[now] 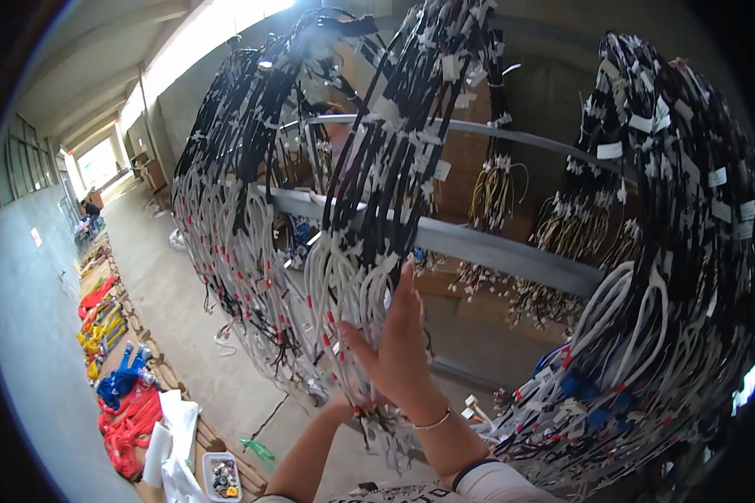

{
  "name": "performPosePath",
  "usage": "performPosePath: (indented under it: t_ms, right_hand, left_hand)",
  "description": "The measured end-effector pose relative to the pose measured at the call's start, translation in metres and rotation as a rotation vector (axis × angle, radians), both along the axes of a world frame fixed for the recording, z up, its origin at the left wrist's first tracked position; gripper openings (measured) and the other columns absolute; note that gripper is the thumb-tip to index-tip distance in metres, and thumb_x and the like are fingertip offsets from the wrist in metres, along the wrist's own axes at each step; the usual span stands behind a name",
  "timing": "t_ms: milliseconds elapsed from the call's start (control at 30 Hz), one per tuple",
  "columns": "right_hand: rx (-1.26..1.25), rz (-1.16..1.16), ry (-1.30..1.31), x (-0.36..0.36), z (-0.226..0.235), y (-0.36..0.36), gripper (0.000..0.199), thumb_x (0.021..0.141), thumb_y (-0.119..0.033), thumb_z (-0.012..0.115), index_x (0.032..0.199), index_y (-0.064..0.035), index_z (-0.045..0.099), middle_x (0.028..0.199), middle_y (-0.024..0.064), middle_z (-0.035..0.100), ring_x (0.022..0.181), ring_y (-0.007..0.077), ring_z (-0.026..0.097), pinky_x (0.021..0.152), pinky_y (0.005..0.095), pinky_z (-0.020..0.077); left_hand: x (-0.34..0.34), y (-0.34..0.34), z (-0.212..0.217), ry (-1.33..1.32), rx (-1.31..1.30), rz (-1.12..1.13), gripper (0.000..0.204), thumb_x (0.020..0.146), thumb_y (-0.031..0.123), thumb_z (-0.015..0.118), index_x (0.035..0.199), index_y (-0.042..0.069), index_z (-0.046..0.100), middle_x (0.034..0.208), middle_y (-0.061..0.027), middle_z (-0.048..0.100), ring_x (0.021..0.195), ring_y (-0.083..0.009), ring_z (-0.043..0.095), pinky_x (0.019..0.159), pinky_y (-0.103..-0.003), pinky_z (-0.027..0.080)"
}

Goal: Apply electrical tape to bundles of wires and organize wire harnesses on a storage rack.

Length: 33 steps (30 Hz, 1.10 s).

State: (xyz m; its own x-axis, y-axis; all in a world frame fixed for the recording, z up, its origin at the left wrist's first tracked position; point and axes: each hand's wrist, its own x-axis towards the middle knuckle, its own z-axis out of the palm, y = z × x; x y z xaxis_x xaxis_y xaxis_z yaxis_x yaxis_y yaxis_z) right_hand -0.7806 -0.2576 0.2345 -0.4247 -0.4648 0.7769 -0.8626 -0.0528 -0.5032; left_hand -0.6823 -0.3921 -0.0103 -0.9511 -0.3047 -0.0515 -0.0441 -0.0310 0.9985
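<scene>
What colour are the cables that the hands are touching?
The cables are white below with small red marks and black above, shown in the head view.

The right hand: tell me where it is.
The right hand is at centre of the head view, flat against the hanging wire bundle, below the grey rail.

Hanging wire bundles (344, 277) crowd the rail (495, 247) and block reach behind it. Between the middle bundle and the right bundle (646, 335) there is an open gap. The floor (184, 318) at left is free beside the coloured cables (122, 394).
</scene>
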Motion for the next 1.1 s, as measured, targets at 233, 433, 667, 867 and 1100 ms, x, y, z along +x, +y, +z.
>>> performPosePath:
  t_ms: [233,433,667,867,1100]
  right_hand:
    - [-0.034,0.003,0.002,-0.008,-0.006,0.005,0.097,0.082,-0.027,0.070,0.147,0.0078,0.006,0.135,0.0305,0.038,0.122,0.0435,0.042,0.105,0.0486,0.0283]
    - [0.042,0.055,0.003,-0.005,-0.012,0.013,0.091,0.085,-0.024,0.068,0.147,0.0064,0.009,0.136,0.0289,0.038,0.123,0.0440,0.040,0.106,0.0491,0.0278]
    - [0.024,-0.147,0.051,0.018,-0.001,0.025,0.076,0.081,-0.019,0.069,0.141,0.0052,0.029,0.139,0.0275,0.032,0.127,0.0423,0.031,0.106,0.0487,0.0236]
    - [-0.284,-0.197,0.078,0.049,-0.010,-0.006,0.052,0.077,0.001,0.060,0.127,0.0038,0.045,0.131,0.0190,0.041,0.124,0.0324,0.038,0.106,0.0421,0.0271]
    - [-0.334,-0.371,0.332,0.050,0.008,-0.017,0.066,0.083,-0.009,0.062,0.137,0.0019,0.028,0.139,0.0172,0.033,0.123,0.0264,0.041,0.104,0.0429,0.0353]
  left_hand:
    - [-0.037,-0.011,-0.029,0.000,-0.141,0.095,0.055,0.071,0.029,0.076,0.116,0.002,0.060,0.101,-0.0114,0.067,0.090,-0.0205,0.062,0.076,-0.034,0.049]
    - [-0.021,-0.010,0.016,-0.109,-0.186,0.087,0.048,0.074,0.036,0.078,0.109,0.005,0.065,0.101,-0.0120,0.068,0.091,-0.0205,0.062,0.080,-0.036,0.049]
    - [-0.028,-0.019,0.014,-0.011,-0.007,-0.062,0.051,0.077,0.025,0.076,0.118,0.004,0.056,0.105,-0.0085,0.065,0.095,-0.0147,0.059,0.082,-0.033,0.050]
    - [-0.037,-0.022,0.018,0.152,0.025,-0.126,0.061,0.077,0.024,0.076,0.128,0.004,0.048,0.111,-0.0088,0.063,0.098,-0.0154,0.059,0.083,-0.033,0.050]
    - [-0.033,-0.010,0.034,0.294,0.105,-0.250,0.068,0.074,0.020,0.075,0.131,0.008,0.039,0.111,-0.0100,0.056,0.098,-0.0225,0.057,0.087,-0.037,0.048]
